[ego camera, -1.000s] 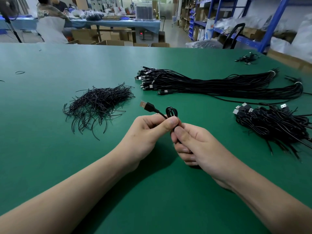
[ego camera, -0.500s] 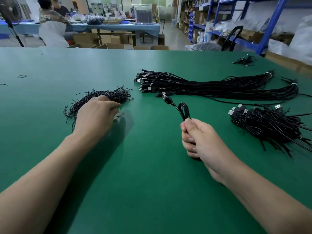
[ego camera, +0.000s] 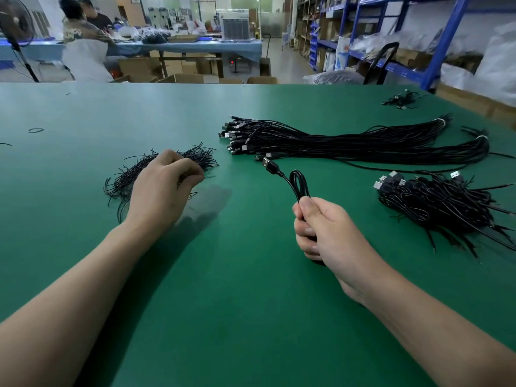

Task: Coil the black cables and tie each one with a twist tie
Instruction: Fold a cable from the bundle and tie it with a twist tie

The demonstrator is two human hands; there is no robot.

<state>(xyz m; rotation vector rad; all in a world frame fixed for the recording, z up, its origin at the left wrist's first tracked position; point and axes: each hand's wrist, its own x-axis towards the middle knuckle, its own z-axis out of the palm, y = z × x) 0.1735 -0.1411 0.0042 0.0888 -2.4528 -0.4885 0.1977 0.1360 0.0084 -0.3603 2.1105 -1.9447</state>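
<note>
My right hand (ego camera: 326,236) grips a coiled black cable (ego camera: 298,183) in its fist above the green table (ego camera: 223,317). A loop and the USB plug (ego camera: 269,165) stick up out of the fist; the rest of the coil is hidden inside it. My left hand (ego camera: 164,188) rests on the pile of black twist ties (ego camera: 201,157) at the left. Its fingers are curled and its fingertips pinch at ties in the pile. A long bundle of uncoiled black cables (ego camera: 349,146) lies behind. At the right is a heap of coiled cables (ego camera: 441,208).
A few more cables (ego camera: 402,100) lie at the table's far right corner, and a small black loop (ego camera: 36,130) at the far left. Beyond the table are people at a blue bench, cardboard boxes and blue shelving.
My left hand let go of the coil and moved left onto the twist tie pile, where its fingers have now curled together. My right hand keeps the coil, tilted slightly right.
</note>
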